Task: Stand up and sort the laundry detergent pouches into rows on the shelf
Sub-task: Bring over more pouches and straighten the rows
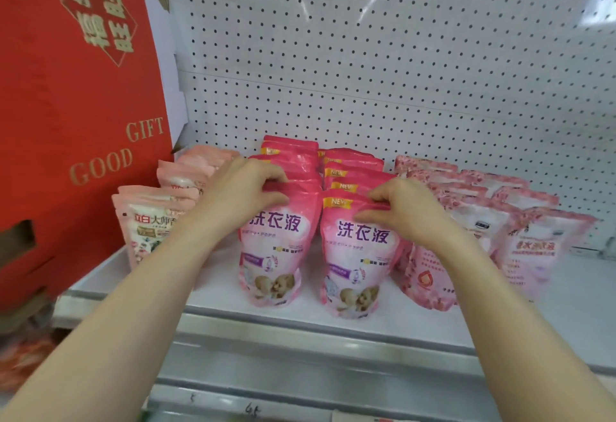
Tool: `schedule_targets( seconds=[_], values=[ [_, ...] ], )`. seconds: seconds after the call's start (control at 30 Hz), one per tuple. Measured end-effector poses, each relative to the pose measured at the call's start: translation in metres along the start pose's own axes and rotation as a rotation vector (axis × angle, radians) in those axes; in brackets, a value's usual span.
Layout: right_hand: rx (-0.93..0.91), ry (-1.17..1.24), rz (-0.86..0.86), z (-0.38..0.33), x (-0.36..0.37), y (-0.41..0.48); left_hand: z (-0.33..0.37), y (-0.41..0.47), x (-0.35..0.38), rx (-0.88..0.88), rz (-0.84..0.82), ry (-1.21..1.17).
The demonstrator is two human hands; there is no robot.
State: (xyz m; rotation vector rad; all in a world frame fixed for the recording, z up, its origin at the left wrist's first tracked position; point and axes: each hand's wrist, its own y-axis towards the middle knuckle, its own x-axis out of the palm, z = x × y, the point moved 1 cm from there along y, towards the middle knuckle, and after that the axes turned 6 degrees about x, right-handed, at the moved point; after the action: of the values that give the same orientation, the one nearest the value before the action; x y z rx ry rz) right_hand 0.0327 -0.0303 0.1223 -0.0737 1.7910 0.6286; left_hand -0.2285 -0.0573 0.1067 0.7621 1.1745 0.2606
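On the shelf (213,285), the left hand (240,188) pinches the top of the left pouch (271,255) and the right hand (405,210) pinches the top of the right pouch (358,265), both upright, fronting two pink rows (353,168).
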Motion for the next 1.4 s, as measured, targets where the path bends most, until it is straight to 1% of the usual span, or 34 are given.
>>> schedule_targets(
  seconds=[0.1,0.2,0.3,0.4,0.43,0.5,0.57,0.6,0.63,0.7,0.8,0.87,0.97,1.03,1.07,1.13,1.2,1.27,1.33,1.4],
  values=[
    [-0.003,-0.070,0.076,0.006,-0.002,0.002,0.007,-0.001,0.004,-0.021,0.089,-0.017],
    [-0.015,-0.083,0.042,0.005,0.004,0.001,0.010,-0.009,0.009,-0.045,0.160,-0.017],
    [-0.012,-0.088,0.017,0.004,0.004,0.000,0.012,-0.014,0.009,-0.039,0.157,0.003],
    [-0.003,-0.074,0.017,0.001,-0.002,-0.001,0.011,-0.021,0.006,0.051,0.158,0.031],
    [-0.001,-0.038,0.047,-0.003,-0.004,-0.002,0.009,-0.027,0.005,0.060,0.205,0.032],
    [-0.021,0.076,0.174,-0.018,-0.009,-0.005,0.002,-0.048,0.002,0.002,0.393,0.028],
    [-0.055,0.178,0.320,-0.040,-0.012,-0.005,-0.009,-0.079,0.002,-0.120,0.583,0.015],
    [-0.068,0.211,0.357,-0.054,-0.012,-0.003,-0.015,-0.097,0.004,-0.191,0.638,-0.002],
    [-0.081,0.230,0.362,-0.068,-0.011,0.001,-0.022,-0.115,0.007,-0.269,0.658,-0.033],
    [-0.123,0.230,0.313,-0.103,-0.007,0.016,-0.037,-0.144,0.014,-0.426,0.611,-0.101],
    [-0.226,0.168,0.165,-0.161,0.008,0.051,-0.062,-0.168,0.027,-0.644,0.439,-0.152],
    [-0.276,0.105,0.044,-0.196,0.022,0.076,-0.076,-0.174,0.033,-0.707,0.312,-0.203],
    [-0.296,0.008,-0.180,-0.233,0.048,0.106,-0.090,-0.181,0.038,-0.701,0.208,-0.203],
    [-0.299,-0.032,-0.315,-0.247,0.066,0.118,-0.098,-0.183,0.039,-0.697,0.191,-0.195],
    [-0.301,-0.057,-0.348,-0.251,0.074,0.122,-0.102,-0.183,0.038,-0.691,0.186,-0.196],
    [-0.287,-0.103,-0.329,-0.254,0.083,0.128,-0.107,-0.181,0.038,-0.672,0.166,-0.198],
    [-0.252,-0.131,-0.253,-0.252,0.086,0.132,-0.110,-0.177,0.039,-0.652,0.144,-0.195],
    [-0.229,-0.162,-0.217,-0.246,0.085,0.135,-0.112,-0.171,0.039,-0.632,0.138,-0.193],
    [-0.202,-0.144,-0.269,-0.240,0.081,0.136,-0.116,-0.166,0.038,-0.620,0.133,-0.202],
    [-0.176,-0.060,-0.326,-0.233,0.071,0.140,-0.118,-0.162,0.037,-0.618,0.103,-0.208]
  ],
)
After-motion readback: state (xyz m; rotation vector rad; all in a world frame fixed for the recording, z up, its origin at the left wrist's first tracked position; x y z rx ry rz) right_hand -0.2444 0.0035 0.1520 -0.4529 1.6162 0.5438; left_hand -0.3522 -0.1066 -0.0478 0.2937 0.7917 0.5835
